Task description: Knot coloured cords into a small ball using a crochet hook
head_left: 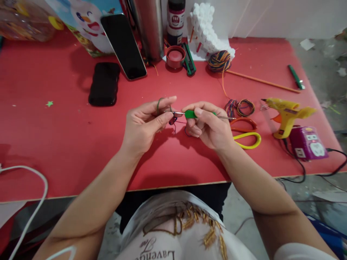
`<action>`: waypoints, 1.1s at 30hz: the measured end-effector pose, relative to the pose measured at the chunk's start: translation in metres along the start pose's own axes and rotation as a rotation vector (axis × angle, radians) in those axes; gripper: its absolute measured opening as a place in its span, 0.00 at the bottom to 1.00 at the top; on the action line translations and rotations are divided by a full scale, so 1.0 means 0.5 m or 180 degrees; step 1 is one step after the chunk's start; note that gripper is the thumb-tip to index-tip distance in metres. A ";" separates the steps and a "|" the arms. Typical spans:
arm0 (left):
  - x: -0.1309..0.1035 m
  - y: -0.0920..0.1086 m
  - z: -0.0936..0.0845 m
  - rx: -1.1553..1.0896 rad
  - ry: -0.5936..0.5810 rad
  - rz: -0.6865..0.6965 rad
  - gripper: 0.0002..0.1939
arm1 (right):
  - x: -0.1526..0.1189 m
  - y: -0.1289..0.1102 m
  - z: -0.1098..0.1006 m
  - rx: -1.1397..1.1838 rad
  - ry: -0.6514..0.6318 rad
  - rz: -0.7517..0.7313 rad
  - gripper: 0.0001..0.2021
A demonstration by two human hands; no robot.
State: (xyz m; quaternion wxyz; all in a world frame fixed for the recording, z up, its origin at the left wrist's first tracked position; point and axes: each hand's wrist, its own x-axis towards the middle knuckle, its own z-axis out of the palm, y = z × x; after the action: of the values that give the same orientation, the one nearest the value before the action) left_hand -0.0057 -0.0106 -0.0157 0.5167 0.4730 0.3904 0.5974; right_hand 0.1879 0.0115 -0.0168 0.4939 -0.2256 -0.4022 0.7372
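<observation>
Over the red table, my right hand [210, 122] is closed on the green grip of a metal crochet hook [190, 114], whose tip points left. My left hand [148, 124] pinches a small dark blue and purple yarn piece [172, 120] between thumb and fingers, with dark green yarn [158, 105] looped round a raised finger. The hook's tip meets the yarn at the left fingertips; the exact stitch is too small to tell. Right of my right hand lie multicoloured yarn coils [245, 107] and scissors with red and yellow handles [248, 141].
On the red table [67, 151], a phone [124, 47] leans beside a black case [104, 84] and steel bottle [149, 29]. Farther right are a yarn ball [219, 61], an orange stick [262, 81], a yellow glue gun [287, 112] and a purple box [307, 142] with black cables.
</observation>
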 end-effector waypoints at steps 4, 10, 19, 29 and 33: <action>0.001 -0.004 -0.001 0.0081 0.0084 0.0081 0.21 | -0.002 0.006 0.003 -0.0088 0.0066 -0.0071 0.10; -0.005 -0.004 0.000 0.0269 0.0303 0.0188 0.26 | -0.023 0.019 0.011 -0.0798 0.0116 -0.0620 0.10; -0.023 0.012 0.029 0.0644 0.0594 0.0295 0.28 | -0.037 0.020 0.026 -0.2746 0.0200 -0.1581 0.11; 0.000 0.020 0.005 -0.0229 0.0173 -0.0290 0.24 | -0.043 0.003 0.019 -0.3302 -0.0339 -0.2049 0.17; 0.007 0.034 -0.007 -0.0175 0.0059 -0.0266 0.25 | -0.048 -0.020 0.009 -0.3119 -0.0068 -0.1480 0.12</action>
State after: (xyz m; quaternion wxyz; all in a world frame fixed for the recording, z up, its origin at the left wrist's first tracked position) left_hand -0.0134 -0.0101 0.0003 0.5504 0.4364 0.3981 0.5901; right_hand 0.2000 -0.0103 -0.0076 0.4769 -0.3270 -0.7431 0.3369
